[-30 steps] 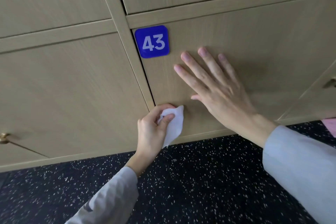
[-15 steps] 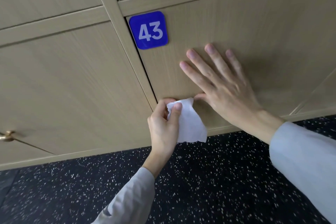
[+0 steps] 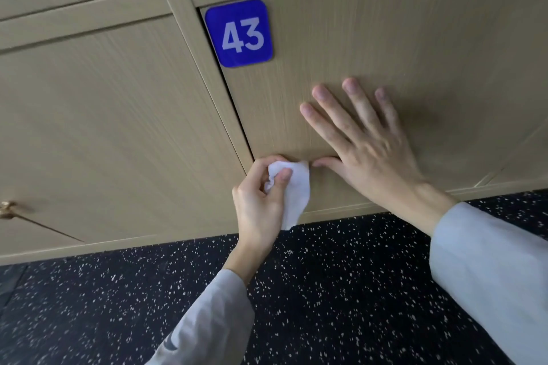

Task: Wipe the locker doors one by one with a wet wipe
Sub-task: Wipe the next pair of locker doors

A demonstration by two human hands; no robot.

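A light wood locker door (image 3: 370,38) carries a blue plate with the number 43 (image 3: 239,34) at its upper left corner. My left hand (image 3: 258,204) pinches a white wet wipe (image 3: 292,190) between thumb and fingers at the door's lower left edge, and the wipe hangs down from the fingers. My right hand (image 3: 364,148) lies flat on the same door with straight, spread fingers, its thumb tip almost touching the wipe.
Another locker door (image 3: 103,127) fills the left, with a brass knob (image 3: 7,209) at its far left edge. More doors run above. A dark speckled floor (image 3: 326,290) starts right below the bottom locker row.
My left hand has kept the wipe at the door's lower left corner and bunched it tighter in its fingers. My right hand stays flat on the door. The view has shifted slightly.
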